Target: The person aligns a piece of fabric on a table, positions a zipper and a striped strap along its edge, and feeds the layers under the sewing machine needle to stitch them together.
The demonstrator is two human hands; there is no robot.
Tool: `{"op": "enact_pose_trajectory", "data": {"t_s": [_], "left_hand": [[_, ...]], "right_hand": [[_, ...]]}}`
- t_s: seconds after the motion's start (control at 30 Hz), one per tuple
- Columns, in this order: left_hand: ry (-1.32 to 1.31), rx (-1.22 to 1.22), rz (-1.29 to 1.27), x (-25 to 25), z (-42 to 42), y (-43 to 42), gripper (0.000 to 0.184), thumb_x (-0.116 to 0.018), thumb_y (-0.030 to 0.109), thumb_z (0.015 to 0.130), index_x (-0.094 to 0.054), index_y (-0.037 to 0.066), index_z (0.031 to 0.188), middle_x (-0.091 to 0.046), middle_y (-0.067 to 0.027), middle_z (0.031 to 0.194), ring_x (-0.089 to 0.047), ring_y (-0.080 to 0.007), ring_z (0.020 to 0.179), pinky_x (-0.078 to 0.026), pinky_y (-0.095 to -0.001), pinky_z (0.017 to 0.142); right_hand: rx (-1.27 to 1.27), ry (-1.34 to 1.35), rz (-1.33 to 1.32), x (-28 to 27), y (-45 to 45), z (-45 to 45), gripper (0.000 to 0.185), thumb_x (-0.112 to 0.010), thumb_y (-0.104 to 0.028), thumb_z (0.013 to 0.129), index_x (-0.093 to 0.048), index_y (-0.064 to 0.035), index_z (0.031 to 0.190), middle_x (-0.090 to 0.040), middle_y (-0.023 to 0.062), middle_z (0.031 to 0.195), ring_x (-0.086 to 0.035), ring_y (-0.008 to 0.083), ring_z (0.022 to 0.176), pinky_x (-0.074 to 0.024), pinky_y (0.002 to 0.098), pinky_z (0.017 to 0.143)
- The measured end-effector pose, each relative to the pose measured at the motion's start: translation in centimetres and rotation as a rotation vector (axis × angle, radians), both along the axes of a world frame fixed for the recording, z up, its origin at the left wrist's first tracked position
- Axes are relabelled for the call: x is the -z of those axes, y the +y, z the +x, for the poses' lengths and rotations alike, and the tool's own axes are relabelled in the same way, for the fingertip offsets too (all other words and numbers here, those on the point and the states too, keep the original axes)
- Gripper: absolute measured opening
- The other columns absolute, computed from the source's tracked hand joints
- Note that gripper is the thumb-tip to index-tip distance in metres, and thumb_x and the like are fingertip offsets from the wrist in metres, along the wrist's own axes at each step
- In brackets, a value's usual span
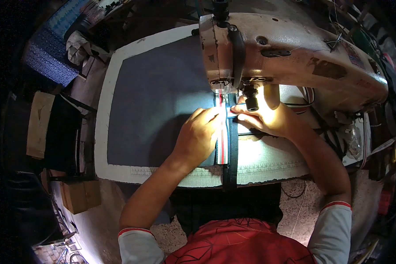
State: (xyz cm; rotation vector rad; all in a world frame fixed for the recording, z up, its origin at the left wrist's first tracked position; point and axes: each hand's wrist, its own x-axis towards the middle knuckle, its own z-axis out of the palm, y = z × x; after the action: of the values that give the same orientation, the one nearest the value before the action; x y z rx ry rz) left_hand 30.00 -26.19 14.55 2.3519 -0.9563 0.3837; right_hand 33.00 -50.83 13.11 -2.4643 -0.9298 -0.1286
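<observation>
A striped ribbon (222, 152) in white, red and grey lies lengthwise along the right edge of a large dark grey fabric panel (154, 101). Beside it runs a black strip (231, 171), which hangs over the table's front edge. My left hand (196, 136) rests on the panel, its curled fingertips pressed on the ribbon. From the other side, my right hand (270, 116) pinches the edge of the black strip close to the needle area. Above both hands stands the sewing machine head (290, 48); its presser foot (225, 96) is over the ribbon's far end.
Ruler markings (180, 170) line the front of the pale sewing table (273, 154). More striped ribbon (307, 97) loops behind my right hand, and a clear plastic bag (353, 141) lies at the right. A chair (59, 132) and a cardboard box (80, 196) stand at the left.
</observation>
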Motion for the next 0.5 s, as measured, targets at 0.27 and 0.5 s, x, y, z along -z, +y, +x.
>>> {"op": "enact_pose_trajectory", "data": {"t_s": [0.27, 0.5], "left_hand": [[0.015, -0.017, -0.012, -0.2, -0.1, -0.2, 0.026, -0.064, -0.001, 0.083, -0.069, -0.001, 0.108, -0.067, -0.0146, 0.111, -0.063, -0.0311, 0.1, -0.052, -0.0397, 0.089], [0.011, 0.037, 0.07, 0.0, 0.1, 0.1, 0.027, -0.065, 0.002, 0.084, -0.069, 0.0, 0.11, -0.066, -0.0161, 0.119, -0.063, -0.033, 0.103, -0.051, -0.039, 0.093]], "right_hand": [[-0.046, -0.072, 0.049, -1.1, 0.3, 0.1, 0.025, -0.076, -0.025, 0.087, -0.076, -0.011, 0.107, -0.066, 0.0073, 0.103, -0.06, 0.0269, 0.099, -0.0503, 0.0411, 0.086], [-0.08, -0.076, 0.007, -0.8, 0.0, 0.4, 0.025, -0.074, -0.023, 0.09, -0.074, -0.01, 0.111, -0.067, 0.008, 0.103, -0.06, 0.0271, 0.102, -0.0501, 0.0406, 0.088]]}}
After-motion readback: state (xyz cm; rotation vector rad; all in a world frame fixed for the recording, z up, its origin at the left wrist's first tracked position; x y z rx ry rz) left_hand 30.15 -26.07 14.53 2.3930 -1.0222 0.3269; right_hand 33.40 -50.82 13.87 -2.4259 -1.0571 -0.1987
